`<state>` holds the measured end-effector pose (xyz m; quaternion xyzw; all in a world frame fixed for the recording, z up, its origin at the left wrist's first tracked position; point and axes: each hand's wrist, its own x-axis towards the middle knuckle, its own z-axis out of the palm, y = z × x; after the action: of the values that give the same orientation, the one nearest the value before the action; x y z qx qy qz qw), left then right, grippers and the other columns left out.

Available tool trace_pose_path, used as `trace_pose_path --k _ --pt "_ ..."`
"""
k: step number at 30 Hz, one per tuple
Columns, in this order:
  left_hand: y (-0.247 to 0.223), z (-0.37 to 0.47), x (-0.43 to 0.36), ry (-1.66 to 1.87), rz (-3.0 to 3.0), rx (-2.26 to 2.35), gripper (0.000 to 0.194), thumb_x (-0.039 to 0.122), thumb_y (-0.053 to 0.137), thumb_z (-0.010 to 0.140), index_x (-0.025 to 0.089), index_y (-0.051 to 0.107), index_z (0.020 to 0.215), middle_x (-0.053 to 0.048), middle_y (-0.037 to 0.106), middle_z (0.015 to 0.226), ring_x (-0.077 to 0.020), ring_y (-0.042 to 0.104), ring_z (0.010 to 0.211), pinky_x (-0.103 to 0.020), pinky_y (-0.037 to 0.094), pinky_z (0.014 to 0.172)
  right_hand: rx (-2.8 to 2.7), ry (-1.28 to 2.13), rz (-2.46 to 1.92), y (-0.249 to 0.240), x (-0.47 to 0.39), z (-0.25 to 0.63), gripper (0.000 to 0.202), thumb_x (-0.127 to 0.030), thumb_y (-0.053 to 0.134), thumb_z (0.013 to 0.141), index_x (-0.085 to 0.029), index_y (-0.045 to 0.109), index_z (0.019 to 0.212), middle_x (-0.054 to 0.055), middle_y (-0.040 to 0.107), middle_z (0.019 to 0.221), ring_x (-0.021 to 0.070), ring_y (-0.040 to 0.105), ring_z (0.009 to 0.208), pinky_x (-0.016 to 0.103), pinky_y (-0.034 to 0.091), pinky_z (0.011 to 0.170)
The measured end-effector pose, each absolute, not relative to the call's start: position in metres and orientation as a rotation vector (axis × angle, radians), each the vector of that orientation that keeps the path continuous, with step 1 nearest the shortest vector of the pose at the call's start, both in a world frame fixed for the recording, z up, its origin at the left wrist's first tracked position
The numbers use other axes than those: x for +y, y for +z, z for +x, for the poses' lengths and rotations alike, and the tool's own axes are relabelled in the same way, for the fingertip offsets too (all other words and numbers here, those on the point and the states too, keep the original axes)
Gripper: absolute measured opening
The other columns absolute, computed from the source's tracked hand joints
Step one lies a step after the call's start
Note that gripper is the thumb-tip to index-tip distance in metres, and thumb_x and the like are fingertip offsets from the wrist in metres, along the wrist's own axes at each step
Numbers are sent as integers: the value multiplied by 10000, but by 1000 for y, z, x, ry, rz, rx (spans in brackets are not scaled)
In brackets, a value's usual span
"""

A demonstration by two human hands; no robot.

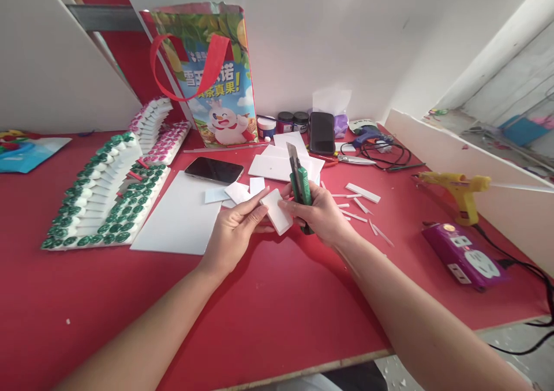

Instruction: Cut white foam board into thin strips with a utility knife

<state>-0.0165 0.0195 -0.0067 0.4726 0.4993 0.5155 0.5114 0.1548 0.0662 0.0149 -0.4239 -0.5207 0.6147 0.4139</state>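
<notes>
Between my hands is a small white rectangular piece of foam board point(277, 212), held above the red table. My left hand point(231, 229) pinches its left edge between thumb and fingers. In my right hand point(324, 213) is a green utility knife point(301, 187), its blade out and pointing up and away from me; the thumb of that hand also presses on the white piece. Small white cut pieces point(237, 193) lie just beyond my left hand. Thin white offcut strips point(355, 215) are scattered to the right of my right hand.
White sheets point(173, 218), a phone point(214, 170) and green-and-white decorated pieces point(108, 195) lie left. A printed bag point(225, 91) stands behind. Scissors point(355, 160) and a black phone point(322, 132) lie at the back. A yellow glue gun point(461, 192) and purple power box point(465, 256) are right.
</notes>
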Motion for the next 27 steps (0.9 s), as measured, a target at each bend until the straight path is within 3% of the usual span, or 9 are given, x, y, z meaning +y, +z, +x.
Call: trace_pose_path --k 8,13,21,27 --pt "-9 -19 20 1174 1211 1239 553 493 634 876 241 584 1365 -8 760 1016 -196 694 848 -367 603 839 -1331 1530 -1093 13 68 156 330 -339 821 643 -187 624 860 -63 511 644 65 415 479 237 306 439" --pt "-6 -19 17 1152 1307 1355 519 479 628 885 266 591 1357 -6 740 1140 -202 686 931 -348 541 929 -1322 1553 -1104 12 69 155 292 -297 792 661 -189 621 872 -63 502 638 72 431 484 235 307 436" --pt "-2 -15 13 1244 1469 1462 512 431 628 890 193 606 1342 -27 771 940 -198 704 837 -285 563 789 -1295 1594 -1059 10 70 156 319 -295 818 642 -178 612 856 -66 521 656 61 433 466 246 342 454" --pt "2 -16 12 1230 1428 1444 500 444 639 879 176 643 1301 -59 774 941 -222 715 853 -307 567 812 -1122 1724 -1021 11 69 155 432 -307 898 536 -165 596 811 -68 512 659 50 412 466 235 295 431"
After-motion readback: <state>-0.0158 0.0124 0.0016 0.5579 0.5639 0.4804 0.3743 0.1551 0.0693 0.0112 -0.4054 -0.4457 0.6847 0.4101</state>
